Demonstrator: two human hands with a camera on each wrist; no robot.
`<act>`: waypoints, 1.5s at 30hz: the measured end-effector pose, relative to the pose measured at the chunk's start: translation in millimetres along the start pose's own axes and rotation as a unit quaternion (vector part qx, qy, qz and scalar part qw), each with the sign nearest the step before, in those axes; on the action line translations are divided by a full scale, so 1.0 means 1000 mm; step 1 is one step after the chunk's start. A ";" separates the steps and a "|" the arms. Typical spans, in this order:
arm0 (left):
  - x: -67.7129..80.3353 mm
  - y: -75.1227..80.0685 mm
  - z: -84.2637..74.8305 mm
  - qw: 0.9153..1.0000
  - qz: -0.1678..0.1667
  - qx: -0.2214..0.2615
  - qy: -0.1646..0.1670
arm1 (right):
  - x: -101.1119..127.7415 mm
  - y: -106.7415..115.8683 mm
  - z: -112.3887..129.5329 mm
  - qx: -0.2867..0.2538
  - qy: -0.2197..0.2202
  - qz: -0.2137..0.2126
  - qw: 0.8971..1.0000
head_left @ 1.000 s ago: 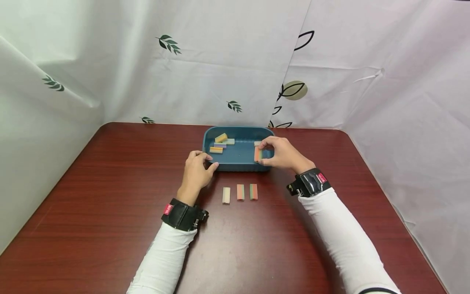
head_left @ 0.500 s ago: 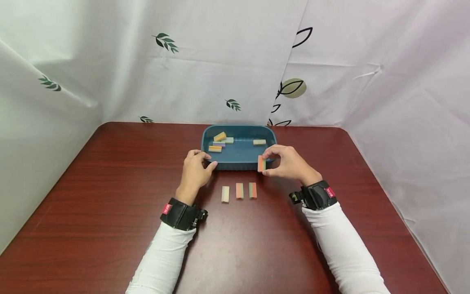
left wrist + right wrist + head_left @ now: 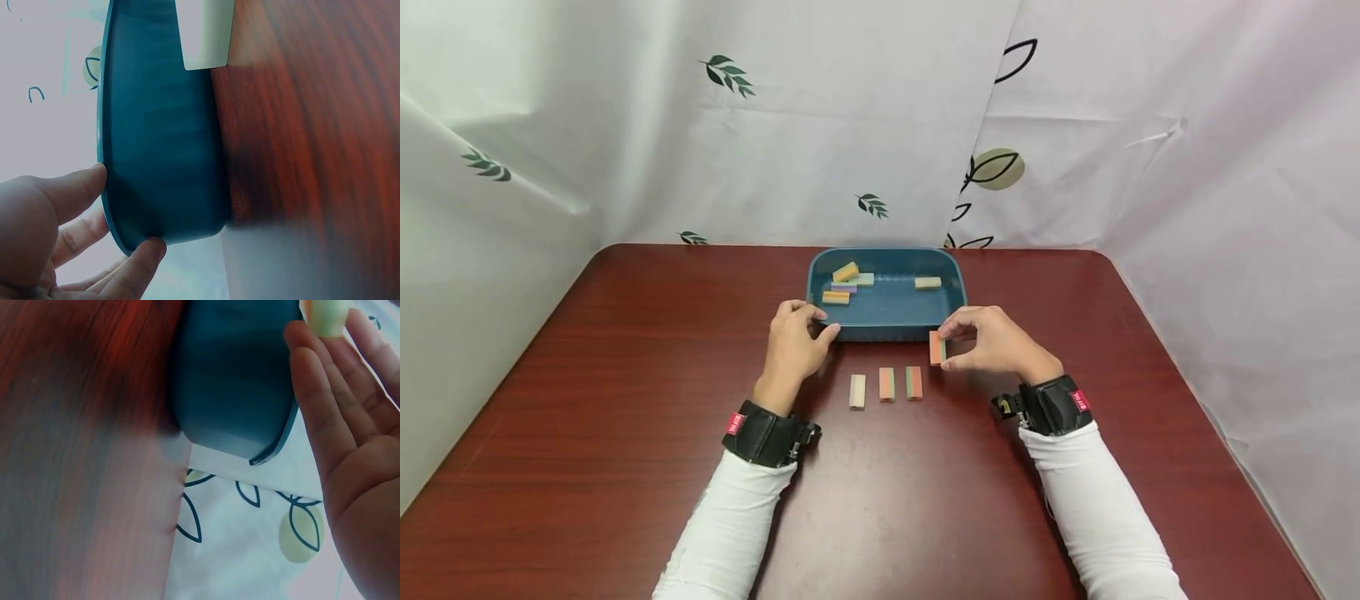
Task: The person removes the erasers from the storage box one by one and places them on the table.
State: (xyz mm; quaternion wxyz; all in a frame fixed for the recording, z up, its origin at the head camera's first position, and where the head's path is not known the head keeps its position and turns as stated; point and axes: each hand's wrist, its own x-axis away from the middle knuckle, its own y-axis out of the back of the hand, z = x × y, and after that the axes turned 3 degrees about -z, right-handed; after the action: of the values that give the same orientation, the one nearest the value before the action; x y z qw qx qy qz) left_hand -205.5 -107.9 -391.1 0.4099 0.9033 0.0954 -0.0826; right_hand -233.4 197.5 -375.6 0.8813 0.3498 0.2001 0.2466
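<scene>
three small rectangular foam blocks lie in a row on the dark red wooden desk [image 3: 625, 400], just in front of the dark teal plastic tray [image 3: 886, 329]: a cream block [image 3: 857, 390] on the left, an orange and pale green block [image 3: 887, 383] in the middle, and a green and orange block [image 3: 913, 382] on the right, each a little apart from its neighbour. the right hand [image 3: 992, 342] pinches a fourth orange and green foam block [image 3: 937, 347] between thumb and fingertips, holding it upright just to the right of the row and close in front of the tray's near right corner; whether it touches the desk cannot be told. the left hand [image 3: 793, 342] grips the tray's near left corner, with the thumb on the rim and the fingers curled against the outer wall, as the left wrist view shows. inside the tray lie more blocks: a yellow block [image 3: 846, 272], a pale green block [image 3: 863, 279], a purple-edged block [image 3: 844, 287] and an orange-and-yellow block [image 3: 836, 297] clustered at the far left, and a cream-yellow block [image 3: 928, 282] alone at the far right. both forearms wear white sleeves and black wrist straps. a white curtain with leaf prints [image 3: 865, 125] hangs behind the desk.
</scene>
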 end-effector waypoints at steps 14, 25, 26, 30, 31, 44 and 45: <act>-0.004 -0.002 -0.002 1.000 0.007 -0.002 0.006 | -0.002 -0.004 -0.010 0.027 -0.066 0.095 0.993; -0.003 -0.008 0.001 1.000 0.009 0.005 0.014 | -0.004 -0.013 -0.017 0.060 -0.050 0.116 0.990; -0.003 -0.008 0.000 1.000 0.008 0.006 0.015 | -0.004 -0.013 -0.017 0.061 -0.050 0.116 0.990; -0.003 -0.007 0.000 1.000 0.007 0.006 0.015 | -0.003 -0.013 -0.018 0.070 -0.053 0.121 0.989; -0.003 -0.007 0.000 1.000 0.007 0.006 0.015 | -0.004 -0.012 -0.017 0.075 -0.053 0.123 0.988; 0.001 -0.004 -0.003 1.000 0.012 0.008 0.023 | -0.003 -0.012 -0.016 0.074 -0.080 0.141 0.984; 0.001 -0.004 -0.003 1.000 0.013 0.008 0.023 | -0.002 -0.013 -0.016 0.073 -0.081 0.141 0.984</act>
State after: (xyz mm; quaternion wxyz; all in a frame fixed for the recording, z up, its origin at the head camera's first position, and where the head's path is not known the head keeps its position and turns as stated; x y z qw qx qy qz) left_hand -205.3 -102.7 -392.4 0.4015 0.9093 0.0924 -0.0577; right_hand -239.9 196.6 -395.3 0.8230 0.4570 0.0942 0.3241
